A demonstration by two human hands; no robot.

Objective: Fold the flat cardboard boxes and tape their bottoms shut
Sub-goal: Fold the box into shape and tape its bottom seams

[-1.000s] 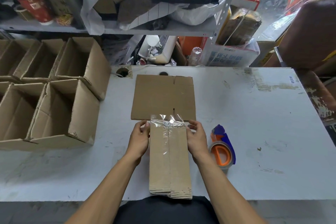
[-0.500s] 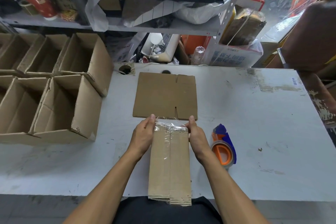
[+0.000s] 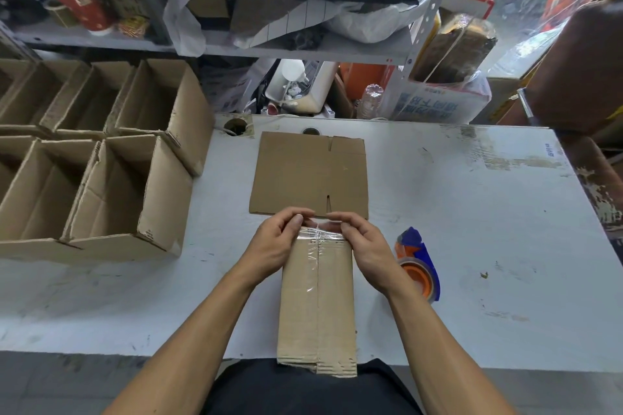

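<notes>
Cardboard box (image 3: pixel 317 296), standing bottom-up at the near edge of the white counter (image 3: pixel 455 212), is caught in a two-handed grip: the left hand (image 3: pixel 274 246) and the right hand (image 3: pixel 362 246) curl over its far end, fingers pressing the loose tail of clear tape (image 3: pixel 318 234) down over the edge. The strip runs along the centre seam, and it already looks crinkled at the far end; uneven pressure there could trap wrinkles or leave the tail lifting, so the flaps might spring apart later. A flat sheet of cardboard (image 3: pixel 308 175) lies just beyond the hands, the tape dispenser (image 3: pixel 418 269) near the right wrist, and finished open boxes (image 3: pixel 111 185) crowd the left, where a careless push could knock them.
</notes>
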